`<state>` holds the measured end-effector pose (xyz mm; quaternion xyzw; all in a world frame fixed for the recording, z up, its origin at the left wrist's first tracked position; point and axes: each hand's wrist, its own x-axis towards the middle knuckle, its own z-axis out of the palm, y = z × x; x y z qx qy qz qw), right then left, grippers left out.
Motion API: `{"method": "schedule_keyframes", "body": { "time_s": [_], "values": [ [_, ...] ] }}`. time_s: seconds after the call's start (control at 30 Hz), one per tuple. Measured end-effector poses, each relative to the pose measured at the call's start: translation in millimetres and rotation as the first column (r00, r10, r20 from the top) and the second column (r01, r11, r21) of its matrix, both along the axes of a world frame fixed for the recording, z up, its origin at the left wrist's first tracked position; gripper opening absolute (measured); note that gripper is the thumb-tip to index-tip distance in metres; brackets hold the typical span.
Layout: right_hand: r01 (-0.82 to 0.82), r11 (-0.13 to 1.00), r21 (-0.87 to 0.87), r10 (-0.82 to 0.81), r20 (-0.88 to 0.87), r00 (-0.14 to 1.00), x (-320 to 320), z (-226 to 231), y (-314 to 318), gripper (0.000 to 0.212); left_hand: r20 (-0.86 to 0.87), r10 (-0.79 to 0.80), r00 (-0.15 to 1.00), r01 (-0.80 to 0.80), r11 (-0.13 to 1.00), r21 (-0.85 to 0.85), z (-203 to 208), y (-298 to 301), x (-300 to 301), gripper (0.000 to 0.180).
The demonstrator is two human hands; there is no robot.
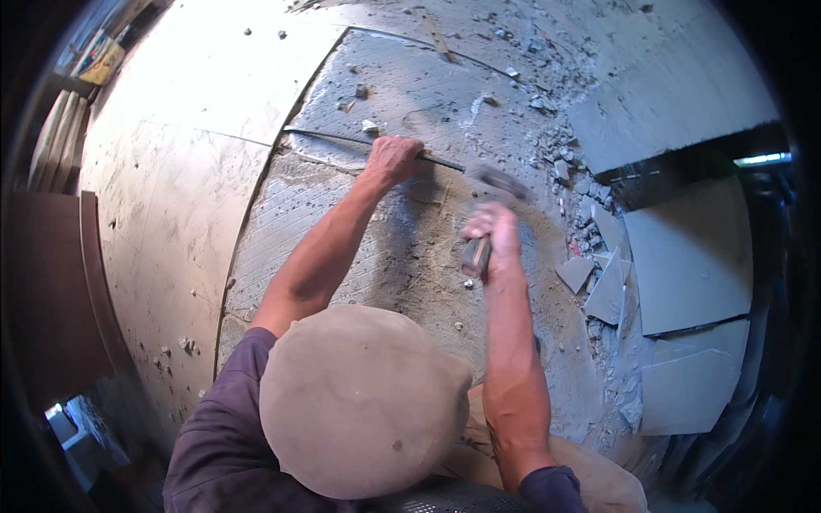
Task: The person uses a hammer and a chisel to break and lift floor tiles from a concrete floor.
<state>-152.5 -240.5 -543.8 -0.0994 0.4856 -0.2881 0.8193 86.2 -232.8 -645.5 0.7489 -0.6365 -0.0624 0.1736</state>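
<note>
My left hand (395,160) is closed around a long, thin metal chisel (333,137), which lies at a low slant over the exposed rough floor bed. Its far-left tip meets the edge of the intact pale tiles (184,188). In my right hand (493,227) is a hammer (477,256), gripped by its handle. Motion smears the hammer's head, which is beside the chisel's right end; whether they touch I cannot tell. Beneath both hands is the grooved, dusty bed (410,248) with small chips on it.
Rubble (569,171) and broken tile shards (607,286) run along the right of the bed. Large pale slabs (693,256) lie farther right. A brown panel (56,291) stands at the left. A beige cap (363,402) covers the lower middle of the view.
</note>
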Motion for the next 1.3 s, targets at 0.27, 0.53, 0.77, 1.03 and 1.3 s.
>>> {"method": "schedule_keyframes", "body": {
  "time_s": [0.27, 0.53, 0.77, 1.03, 1.3],
  "values": [
    [0.106, 0.993, -0.056, -0.106, 0.016, 0.994, -31, -3, -29, 0.018, -0.003, 0.025, 1.000, -0.025, 0.999, 0.030, 1, 2, 4, 0.015],
    [0.419, 0.864, -0.280, -0.496, -0.334, 0.801, -25, 5, -34, 0.019, -0.016, 0.034, 0.999, -0.033, 0.997, 0.075, 8, 2, 0, 0.021],
    [-0.114, 0.981, 0.158, 0.059, 0.319, 0.946, -11, -19, 1, 0.019, -0.018, 0.055, 0.998, -0.054, 0.997, 0.054, 0, -1, -1, 0.023],
    [0.215, 0.940, -0.263, -0.273, -0.208, 0.939, -38, 30, -33, 0.019, -0.002, 0.063, 0.998, -0.063, 0.995, 0.071, 0, 5, 8, 0.022],
    [0.102, 0.994, -0.029, -0.103, -0.045, 0.994, 16, 9, 6, 0.020, -0.014, 0.006, 1.000, -0.006, 1.000, 0.009, 1, 7, 7, 0.016]
  ]
}}
